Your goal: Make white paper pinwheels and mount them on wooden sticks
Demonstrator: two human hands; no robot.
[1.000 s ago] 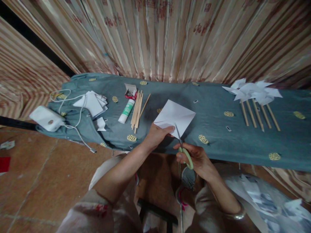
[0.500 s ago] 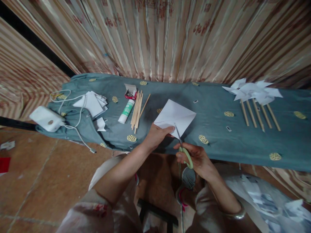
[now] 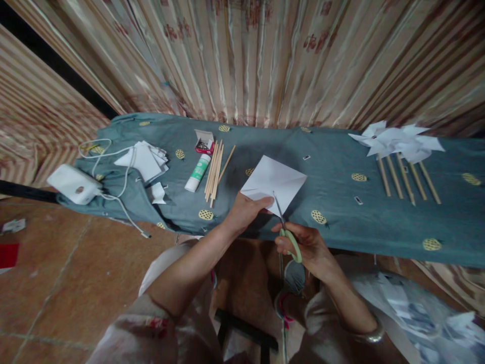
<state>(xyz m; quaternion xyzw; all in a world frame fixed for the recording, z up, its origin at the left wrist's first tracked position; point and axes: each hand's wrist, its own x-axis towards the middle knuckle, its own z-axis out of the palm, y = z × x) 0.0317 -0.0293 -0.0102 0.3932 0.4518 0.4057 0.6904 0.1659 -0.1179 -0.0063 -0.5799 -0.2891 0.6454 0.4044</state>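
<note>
A square sheet of white paper (image 3: 278,174) is held over the cloth with one corner toward me. My left hand (image 3: 246,210) pinches its lower left side, thumb on top and fingers underneath. In my right hand (image 3: 306,245) is a pair of scissors (image 3: 291,245) with light green handles. The scissor blades lie at the corner nearest me and point in toward the sheet's middle. They look nearly closed. A slit shows near the left corner, just above my left thumb.
Left of the paper lie thin wooden sticks (image 3: 214,174), a glue stick (image 3: 197,173) and an open red box (image 3: 204,142) of small metal pieces. Farther left are stacked paper pieces (image 3: 142,162) and a white power bank (image 3: 74,184) with a cable. Paper pinwheels (image 3: 401,141) on sticks lie right.
Hardly anything differs. Both hands keep their hold on the paper and the scissors, and the blades seem a little closer together. The whole view has shifted very slightly.
</note>
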